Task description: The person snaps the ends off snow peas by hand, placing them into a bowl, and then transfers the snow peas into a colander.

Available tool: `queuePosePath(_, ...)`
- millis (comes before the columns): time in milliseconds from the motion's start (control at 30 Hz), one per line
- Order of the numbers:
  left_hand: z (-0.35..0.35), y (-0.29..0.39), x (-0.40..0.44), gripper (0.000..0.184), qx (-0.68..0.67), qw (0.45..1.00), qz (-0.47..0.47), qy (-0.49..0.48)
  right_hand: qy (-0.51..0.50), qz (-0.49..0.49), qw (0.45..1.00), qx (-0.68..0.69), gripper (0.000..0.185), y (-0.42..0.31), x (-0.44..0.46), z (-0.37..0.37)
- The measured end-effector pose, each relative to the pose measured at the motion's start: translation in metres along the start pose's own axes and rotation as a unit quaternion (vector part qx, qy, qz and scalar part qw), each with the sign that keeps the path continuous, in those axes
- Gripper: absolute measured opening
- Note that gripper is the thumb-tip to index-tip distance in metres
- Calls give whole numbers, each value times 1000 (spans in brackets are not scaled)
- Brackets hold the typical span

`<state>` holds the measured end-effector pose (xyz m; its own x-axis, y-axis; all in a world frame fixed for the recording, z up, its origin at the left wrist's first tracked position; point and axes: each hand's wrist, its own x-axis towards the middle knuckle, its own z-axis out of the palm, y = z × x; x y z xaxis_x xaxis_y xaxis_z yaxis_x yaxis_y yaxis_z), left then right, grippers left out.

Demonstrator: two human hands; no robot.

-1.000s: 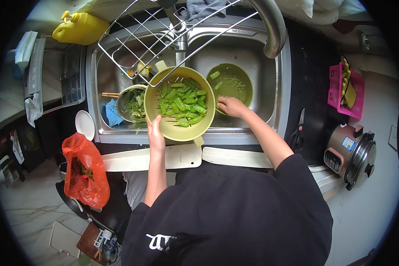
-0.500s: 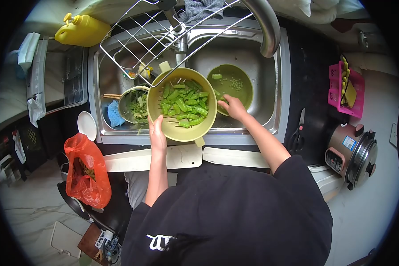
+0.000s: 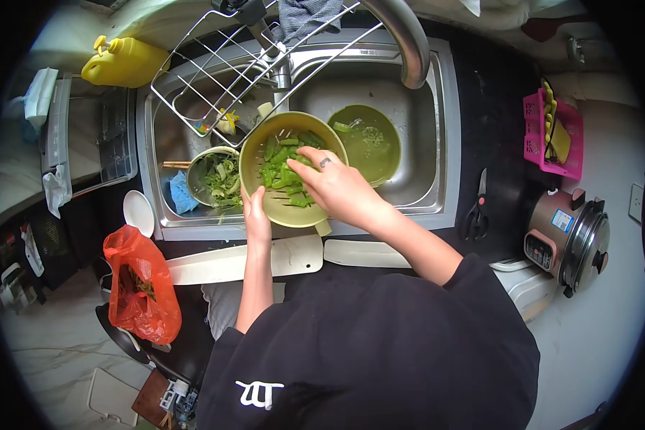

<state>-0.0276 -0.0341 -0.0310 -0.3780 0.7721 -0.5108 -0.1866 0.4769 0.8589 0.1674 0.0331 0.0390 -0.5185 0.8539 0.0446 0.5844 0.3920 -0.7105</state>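
My left hand grips the near left rim of a yellow-green colander, its thumb along the side. Green pea pods lie in the colander. Over them is my right hand, fingers reaching down onto the pods, a ring on one finger; whether its fingertips hold anything is hidden. To the right, a green basin of water stands in the right sink bowl, with peas and a pod in it. Left of the colander sits a smaller bowl of leafy trimmings.
A wire rack and faucet overhang the sink. A blue cloth lies in the left bowl. Around are a red bag, white dish, scissors, pink basket, cooker and yellow jug.
My right hand has moved left from the green basin onto the pods in the colander. My left hand stays on the colander's rim. The camera view has shifted slightly.
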Motion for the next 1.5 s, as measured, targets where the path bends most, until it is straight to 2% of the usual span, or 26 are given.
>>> queuePosePath(100,-3,11,-2,47,-17,1000,-19,0,28,-7,1000,5,36,2,-4,-8)
queuePosePath(167,-9,9,-2,51,-21,999,-40,-6,82,-26,995,54,27,20,-5,-21)
queuePosePath(233,-12,8,2,42,-30,998,-9,51,135,21,990,28,23,62,-10,-20)
queuePosePath(300,-14,9,2,41,-32,998,-6,57,77,131,988,-17,21,118,-18,-7)
queuePosePath(333,-14,10,2,41,-36,998,-2,60,77,131,988,-17,21,139,-24,2)
queuePosePath(400,-15,10,3,41,-38,997,3,65,-30,174,976,-128,28,171,-35,23)
queuePosePath(533,-16,11,1,40,-30,998,-4,63,-58,166,974,-143,29,200,-41,59)
queuePosePath(600,-15,12,-1,39,-28,998,-4,63,-205,238,936,-156,29,212,-39,70)
queuePosePath(633,-14,12,-2,39,-35,998,-4,58,-207,237,936,-155,29,217,-38,75)
queuePosePath(833,-12,12,-4,39,-40,998,-4,57,-246,289,925,-26,26,215,-34,74)
queuePosePath(900,-14,10,-4,39,-28,998,-1,59,-283,380,865,167,29,209,-33,67)
queuePosePath(1033,-15,9,-2,40,-26,998,0,59,-272,401,839,248,24,198,-39,71)
queuePosePath(1100,-15,10,-2,40,-28,998,-1,57,-271,304,881,239,17,196,-40,78)
queuePosePath(1167,-16,10,-2,40,-44,998,-3,54,-257,332,869,261,13,197,-35,89)
queuePosePath(1233,-17,11,-3,39,-42,997,-2,59,-141,340,888,274,13,198,-29,99)
queuePosePath(1267,-17,11,-3,39,-41,997,-2,64,-141,340,888,275,13,199,-26,104)
queuePosePath(1333,-16,13,-4,39,-42,997,-6,67,-65,380,851,355,17,198,-19,111)
queuePosePath(1367,-16,13,-5,39,-43,997,-9,70,-65,380,851,356,17,197,-17,115)
queuePosePath(1433,-15,13,-5,39,-39,997,-10,72,6,360,829,428,21,196,-13,127)
queuePosePath(1467,-15,13,-5,39,-36,997,-12,74,7,360,829,428,21,196,-11,132)
queuePosePath(1500,-15,13,-5,39,-36,997,-12,74,6,352,854,383,22,196,-9,136)
